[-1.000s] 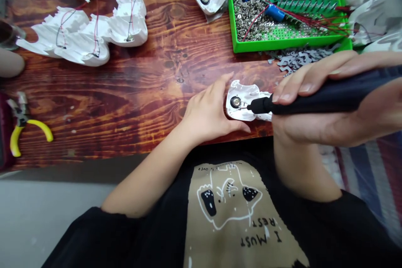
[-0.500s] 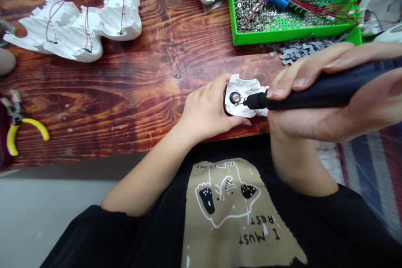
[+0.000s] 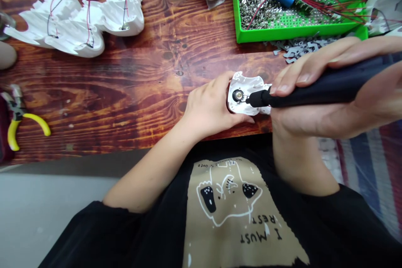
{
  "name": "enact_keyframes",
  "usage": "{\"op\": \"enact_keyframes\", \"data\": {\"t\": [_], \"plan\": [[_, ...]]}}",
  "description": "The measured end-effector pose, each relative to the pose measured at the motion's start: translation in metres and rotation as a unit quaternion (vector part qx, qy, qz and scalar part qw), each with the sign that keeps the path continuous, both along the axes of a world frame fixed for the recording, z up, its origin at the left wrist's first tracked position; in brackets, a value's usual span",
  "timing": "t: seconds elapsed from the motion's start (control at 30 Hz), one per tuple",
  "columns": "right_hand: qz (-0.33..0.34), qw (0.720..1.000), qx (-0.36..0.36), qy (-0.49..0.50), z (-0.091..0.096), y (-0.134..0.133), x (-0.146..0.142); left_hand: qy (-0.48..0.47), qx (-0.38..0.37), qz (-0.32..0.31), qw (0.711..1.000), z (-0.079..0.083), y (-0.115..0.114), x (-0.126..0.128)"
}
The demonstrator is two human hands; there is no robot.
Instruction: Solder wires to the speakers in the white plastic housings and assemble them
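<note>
We curl our left hand (image 3: pixel 209 104) around the white shell (image 3: pixel 249 85), probably bracing it, our right hand (image 3: pixel 326 121) gripping the black tool (image 3: pixel 329 86) (pointed over the shell).

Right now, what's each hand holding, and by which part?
Right hand: black tool, by its thick body. Left hand: white shell, around the end with the round insert.

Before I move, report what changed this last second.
The black tool has edged slightly toward the round disc in the white shell; nothing was grabbed or released. The left hand stays around the shell, the right hand on the tool; the pliers and green tray stay put.
</note>
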State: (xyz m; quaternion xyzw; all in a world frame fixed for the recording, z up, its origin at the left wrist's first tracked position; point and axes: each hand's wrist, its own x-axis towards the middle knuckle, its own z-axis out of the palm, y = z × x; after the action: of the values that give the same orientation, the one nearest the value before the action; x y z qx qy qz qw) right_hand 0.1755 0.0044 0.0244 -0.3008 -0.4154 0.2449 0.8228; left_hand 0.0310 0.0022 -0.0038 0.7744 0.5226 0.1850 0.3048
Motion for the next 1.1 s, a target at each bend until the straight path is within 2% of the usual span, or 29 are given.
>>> {"op": "enact_keyframes", "data": {"t": [0.07, 0.17, 0.27, 0.4, 0.6, 0.77, 0.97, 1.1], "plan": [[0.014, 1.000, 0.023, -0.008, -0.001, 0.000, 0.000, -0.005, 0.006, 0.002, 1.000, -0.002, 0.001, 0.000], [0.048, 0.998, 0.017, -0.042, 0.001, -0.001, 0.000, -0.012, 0.020, -0.001, 1.000, -0.004, 0.002, -0.001], [0.055, 0.996, 0.018, -0.069, 0.006, 0.002, -0.002, -0.007, 0.032, -0.006, 0.999, -0.005, 0.001, -0.001], [0.062, 0.997, 0.037, -0.031, 0.009, 0.009, -0.008, 0.007, 0.037, -0.015, 0.999, -0.003, 0.000, 0.000], [0.113, 0.991, 0.072, -0.023, -0.003, 0.021, -0.009, -0.003, 0.049, -0.017, 0.999, -0.006, 0.000, -0.001], [0.153, 0.985, 0.063, -0.046, 0.000, 0.019, -0.005, 0.003, 0.062, -0.003, 0.998, -0.009, -0.002, 0.000], [0.203, 0.973, 0.045, -0.101, 0.002, 0.010, 0.004, 0.009, 0.040, 0.003, 0.999, -0.004, -0.003, 0.001], [0.162, 0.984, 0.017, -0.070, -0.002, 0.011, 0.002, 0.022, 0.030, 0.016, 0.999, -0.003, -0.003, 0.001]]}}
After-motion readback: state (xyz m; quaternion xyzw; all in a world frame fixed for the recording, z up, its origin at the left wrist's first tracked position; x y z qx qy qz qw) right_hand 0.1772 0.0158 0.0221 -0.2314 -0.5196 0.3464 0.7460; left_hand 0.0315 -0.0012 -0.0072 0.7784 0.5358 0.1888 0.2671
